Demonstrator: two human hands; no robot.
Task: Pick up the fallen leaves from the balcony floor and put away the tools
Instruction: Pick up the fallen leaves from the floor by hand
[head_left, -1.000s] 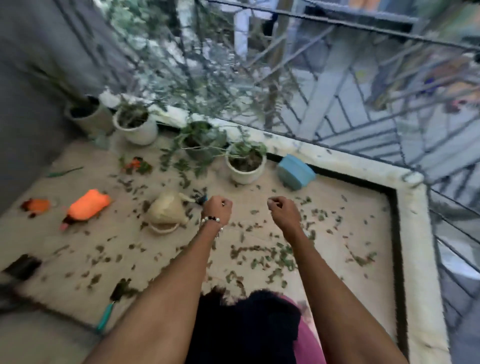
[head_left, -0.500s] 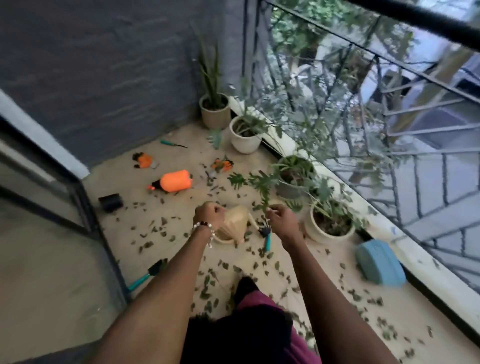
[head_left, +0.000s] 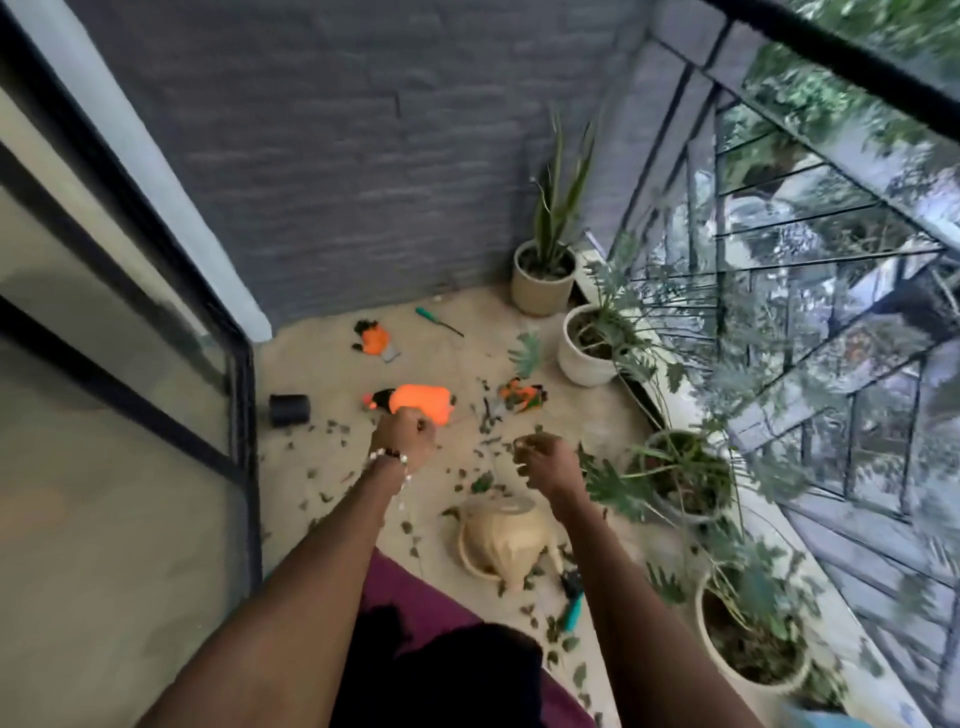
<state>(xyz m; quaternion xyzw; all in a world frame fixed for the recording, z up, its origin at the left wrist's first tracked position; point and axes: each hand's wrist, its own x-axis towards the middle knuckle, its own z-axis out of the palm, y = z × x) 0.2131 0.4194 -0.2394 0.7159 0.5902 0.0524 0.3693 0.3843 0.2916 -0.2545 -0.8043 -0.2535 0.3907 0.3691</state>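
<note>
- Step in hand, as I judge it: the clearing has hardly started — both arms are stretched out above the floor (head_left: 332, 467), leaves (head_left: 470, 475) lie scattered under and around them, and every tool is down on the floor.
- Far left of the left hand, by the sliding door, a small black pot (head_left: 289, 410) lies on its side; what is in it cannot be seen.
- The left hand (head_left: 404, 435) is curled into a fist with its back to the camera; whether it holds anything cannot be told.
- Just beyond the left hand lies an orange spray bottle (head_left: 420, 401); farther beyond it, an orange glove (head_left: 375, 340) and a green-handled screwdriver (head_left: 437, 320).
- Between the two hands and a little beyond them, a second glove (head_left: 521, 396) lies among the leaves.
- The right hand (head_left: 545, 462) has its fingers curled and seems to pinch something small and green — likely a leaf, though blur keeps me from being sure.
- Nearer than the right hand, a tan watering can (head_left: 498, 540) lies tipped on the floor; a teal-handled tool (head_left: 571, 605) lies beside it.
- Right of the right hand, planters (head_left: 587, 364) stand along the railing, each with soil and a plant.
- Next move calls for stooping to gather leaves; no bin or bag shows.
</note>
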